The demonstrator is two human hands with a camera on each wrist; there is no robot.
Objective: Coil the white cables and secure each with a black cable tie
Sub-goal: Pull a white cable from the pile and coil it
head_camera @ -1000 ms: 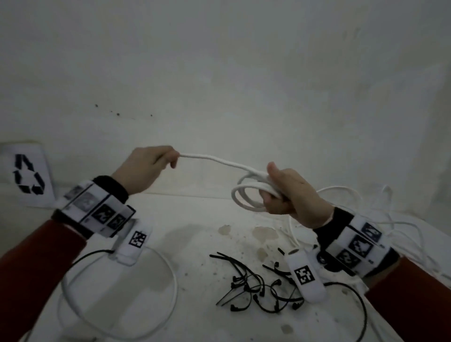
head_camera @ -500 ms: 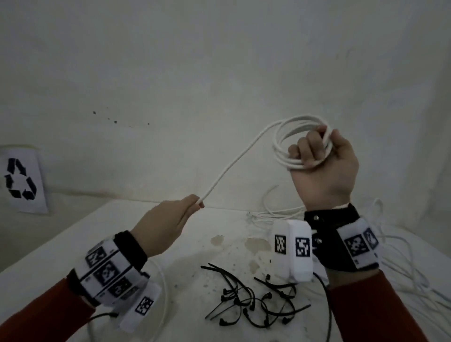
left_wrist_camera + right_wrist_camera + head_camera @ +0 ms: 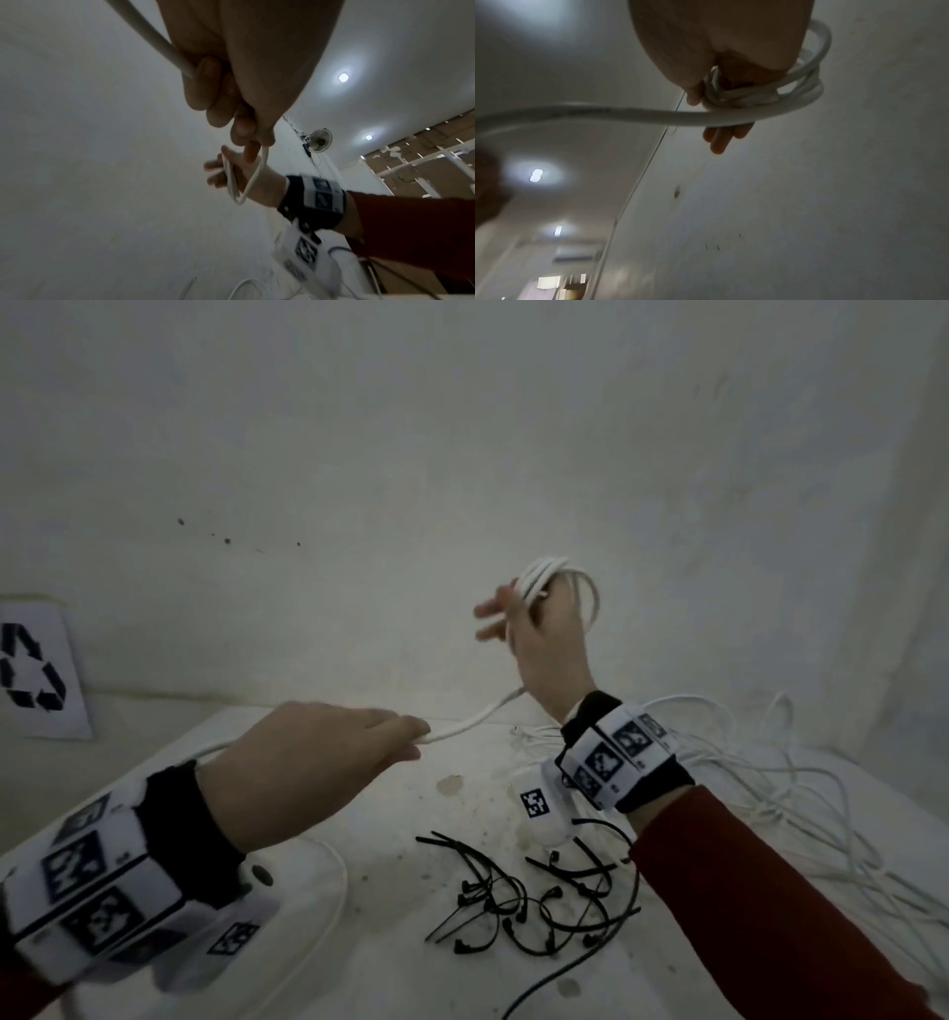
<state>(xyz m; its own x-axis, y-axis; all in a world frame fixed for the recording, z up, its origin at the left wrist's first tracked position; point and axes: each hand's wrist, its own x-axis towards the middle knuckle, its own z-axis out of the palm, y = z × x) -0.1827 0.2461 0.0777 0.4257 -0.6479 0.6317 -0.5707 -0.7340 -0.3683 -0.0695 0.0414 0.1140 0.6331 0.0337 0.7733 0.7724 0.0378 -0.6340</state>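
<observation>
My right hand is raised in front of the wall. A coil of white cable is looped round it. Its fingers stretch out straight while the thumb pins the loops to the palm. From there the free cable runs down past the wrist to my left hand, which pinches it between thumb and fingertips. The rest of it trails on the table under my left wrist. Several black cable ties lie in a loose pile on the table below my hands.
A tangle of loose white cables covers the table's right side. A thin black cord runs by the ties. The white table is stained and ends at a white wall. A recycling sign leans at the left.
My right hand has turned and sunk a little, its fingers uncurling from the coil. My left hand has carried the free cable up and right, towards the right wrist.
</observation>
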